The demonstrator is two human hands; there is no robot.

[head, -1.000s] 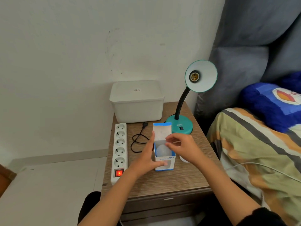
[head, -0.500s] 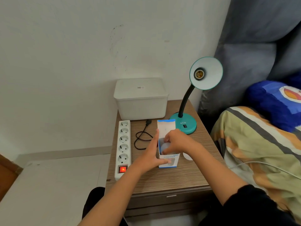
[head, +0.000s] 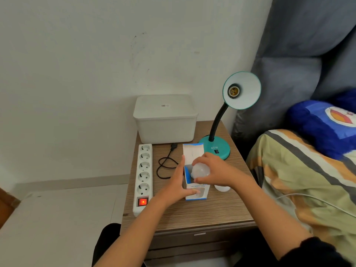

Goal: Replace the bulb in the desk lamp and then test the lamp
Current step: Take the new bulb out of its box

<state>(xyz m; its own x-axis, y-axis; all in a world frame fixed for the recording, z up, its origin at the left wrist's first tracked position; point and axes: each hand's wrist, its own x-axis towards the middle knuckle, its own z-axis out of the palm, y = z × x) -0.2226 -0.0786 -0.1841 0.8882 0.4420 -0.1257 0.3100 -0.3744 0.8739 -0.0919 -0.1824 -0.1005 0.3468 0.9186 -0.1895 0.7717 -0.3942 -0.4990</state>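
Note:
A teal desk lamp (head: 215,147) stands at the back right of the wooden nightstand (head: 192,212); its shade faces me and its socket (head: 233,91) is bare. A blue-and-white bulb box (head: 194,191) stands open in front of the lamp. My left hand (head: 177,185) grips the box from the left side. My right hand (head: 213,170) holds a white bulb (head: 200,170) partly out of the box top. Another white bulb (head: 222,188) lies on the nightstand just right of the box, half hidden under my right wrist.
A white power strip (head: 144,170) with a lit red switch (head: 142,202) lies along the left edge. The lamp's black plug and cord (head: 165,164) lie loose beside it. A lidded white bin (head: 165,120) stands at the back. A bed with a striped blanket (head: 308,180) borders the right.
My right hand went into the open box, closed on the white bulb and has drawn it partly out. My left hand has kept its hold on the box.

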